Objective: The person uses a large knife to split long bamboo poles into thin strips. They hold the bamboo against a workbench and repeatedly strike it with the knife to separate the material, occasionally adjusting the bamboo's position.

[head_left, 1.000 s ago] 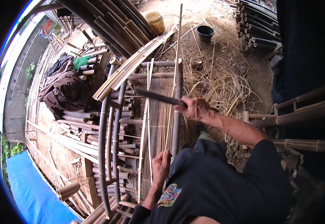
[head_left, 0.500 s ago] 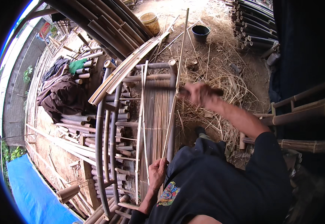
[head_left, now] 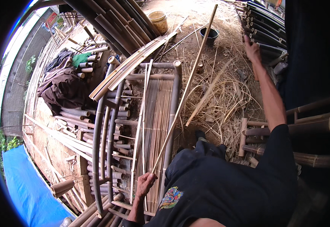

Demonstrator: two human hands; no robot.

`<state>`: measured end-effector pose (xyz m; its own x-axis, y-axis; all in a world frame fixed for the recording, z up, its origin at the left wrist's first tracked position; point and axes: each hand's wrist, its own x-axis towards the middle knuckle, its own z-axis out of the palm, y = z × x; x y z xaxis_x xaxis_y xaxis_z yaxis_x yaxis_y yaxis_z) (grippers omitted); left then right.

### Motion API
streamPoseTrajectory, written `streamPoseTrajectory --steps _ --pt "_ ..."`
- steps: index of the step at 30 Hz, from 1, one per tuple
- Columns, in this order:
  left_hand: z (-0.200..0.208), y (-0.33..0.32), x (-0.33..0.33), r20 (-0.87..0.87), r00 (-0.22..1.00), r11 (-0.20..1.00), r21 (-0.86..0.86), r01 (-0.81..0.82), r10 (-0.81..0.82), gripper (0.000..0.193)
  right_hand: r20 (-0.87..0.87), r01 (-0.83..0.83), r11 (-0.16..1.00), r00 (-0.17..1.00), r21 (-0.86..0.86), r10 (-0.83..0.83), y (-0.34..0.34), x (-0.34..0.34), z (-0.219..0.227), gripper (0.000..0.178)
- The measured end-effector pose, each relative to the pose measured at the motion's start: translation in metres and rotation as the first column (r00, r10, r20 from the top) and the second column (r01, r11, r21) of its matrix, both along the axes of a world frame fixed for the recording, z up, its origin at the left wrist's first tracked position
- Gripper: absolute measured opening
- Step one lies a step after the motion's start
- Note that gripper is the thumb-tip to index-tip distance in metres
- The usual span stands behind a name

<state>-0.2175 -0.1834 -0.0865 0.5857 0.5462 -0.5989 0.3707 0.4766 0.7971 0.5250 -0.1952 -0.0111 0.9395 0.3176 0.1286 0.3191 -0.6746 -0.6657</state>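
Near the bottom edge, the left hand (head_left: 145,184) closes its grip on the near end of a long bamboo strip (head_left: 184,92), which slants far-right over the slatted bamboo frame (head_left: 155,113). Far right, the right hand (head_left: 252,49) reaches toward stacked bamboo poles (head_left: 265,22); its grip is hard to make out.

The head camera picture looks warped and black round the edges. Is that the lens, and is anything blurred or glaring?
Head view: a fisheye lens bends straight bamboo poles toward the rim and leaves black corners; soft daylight, no hard shadows; the sky strip at far left is washed out; the left hand gripping the long bamboo strip is sharp, the raised right hand slightly soft.
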Motion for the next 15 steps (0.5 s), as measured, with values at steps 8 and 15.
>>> streamPoseTrajectory --steps 8,15 --pt "0.022 -0.001 0.093 0.019 0.991 0.964 0.227 -0.135 0.134 0.022 -0.405 -0.166 0.654 0.666 0.738 0.626 0.021 -0.276 -0.017 0.041" --pt "0.031 -0.005 0.114 0.224 0.973 0.996 -0.090 -0.028 0.047 0.027 -0.497 -0.091 0.672 0.601 0.735 0.626 0.041 -0.338 -0.051 0.033"
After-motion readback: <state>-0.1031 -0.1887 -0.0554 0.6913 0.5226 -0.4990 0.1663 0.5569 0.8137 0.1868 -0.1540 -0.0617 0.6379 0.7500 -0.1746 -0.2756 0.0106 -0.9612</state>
